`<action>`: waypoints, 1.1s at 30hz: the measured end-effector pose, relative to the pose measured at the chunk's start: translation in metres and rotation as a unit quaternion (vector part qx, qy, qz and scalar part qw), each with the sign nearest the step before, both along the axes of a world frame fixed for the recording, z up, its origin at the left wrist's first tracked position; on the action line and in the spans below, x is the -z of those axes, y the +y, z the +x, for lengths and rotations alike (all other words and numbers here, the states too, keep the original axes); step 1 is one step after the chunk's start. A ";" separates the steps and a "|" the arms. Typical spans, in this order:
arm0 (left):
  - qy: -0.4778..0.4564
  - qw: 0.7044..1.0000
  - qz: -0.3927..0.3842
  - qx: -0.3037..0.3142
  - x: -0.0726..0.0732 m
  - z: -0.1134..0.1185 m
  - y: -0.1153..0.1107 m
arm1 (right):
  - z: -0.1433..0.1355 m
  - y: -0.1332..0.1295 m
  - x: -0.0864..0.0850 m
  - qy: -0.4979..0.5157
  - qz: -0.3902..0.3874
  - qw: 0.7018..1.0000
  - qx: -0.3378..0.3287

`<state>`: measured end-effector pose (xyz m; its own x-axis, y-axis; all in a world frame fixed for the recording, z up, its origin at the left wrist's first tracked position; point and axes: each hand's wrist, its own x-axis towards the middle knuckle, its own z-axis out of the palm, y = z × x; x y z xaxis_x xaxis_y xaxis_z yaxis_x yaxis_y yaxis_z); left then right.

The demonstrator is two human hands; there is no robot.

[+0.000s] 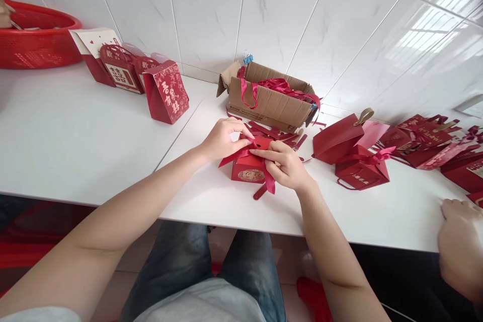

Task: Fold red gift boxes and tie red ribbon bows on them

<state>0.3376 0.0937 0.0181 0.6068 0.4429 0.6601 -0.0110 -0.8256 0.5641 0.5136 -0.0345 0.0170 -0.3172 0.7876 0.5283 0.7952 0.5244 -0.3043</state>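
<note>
A small red box (pixel 248 172) with a round gold design on its front stands on the white table in front of me. Over its top lies a dark pink ribbon (pixel 269 181), partly looped, with one tail out to the left and another hanging at the right front. My left hand (pixel 227 138) pinches the ribbon from the left, thumb and forefinger together. From the right, my right hand (pixel 285 165) has its fingers bent around the ribbon, the forefinger pointing at the knot area. The fingers cover part of the box top.
Behind the box are a cardboard carton (pixel 269 105) of ribbons and loose red strips (pixel 277 133). Red gift boxes stand at left (pixel 168 91) and right (pixel 362 168). A red basket (pixel 37 48) is far left, a person's hand in it. Another person's hand (pixel 462 241) rests at the right edge.
</note>
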 end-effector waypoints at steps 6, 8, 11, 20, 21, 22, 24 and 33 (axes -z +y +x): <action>-0.003 0.999 -0.017 -0.038 0.003 0.002 -0.001 | 0.000 0.000 0.001 0.022 -0.013 1.000 -0.015; 0.003 0.999 -0.015 -0.045 0.004 0.002 0.001 | 0.000 0.000 0.001 0.021 -0.015 1.000 -0.012; 0.011 0.998 -0.010 -0.053 0.004 0.001 0.005 | 0.001 0.000 0.001 0.022 -0.018 1.000 -0.012; 0.029 0.998 -0.018 -0.062 0.000 -0.003 0.010 | 0.001 -0.001 0.003 0.028 -0.008 0.999 -0.021; 0.030 0.998 -0.025 -0.055 0.000 -0.004 0.010 | 0.001 -0.001 0.003 0.034 -0.002 0.999 -0.020; 0.031 0.998 -0.032 -0.049 0.001 -0.005 0.010 | 0.001 -0.002 0.003 0.043 0.003 0.999 -0.015; 0.029 0.998 -0.041 -0.040 0.001 -0.006 0.011 | 0.001 -0.002 0.004 0.065 0.010 0.998 0.007; 0.021 0.998 -0.056 -0.006 -0.001 -0.005 0.002 | -0.004 -0.001 0.005 0.094 0.024 0.994 0.045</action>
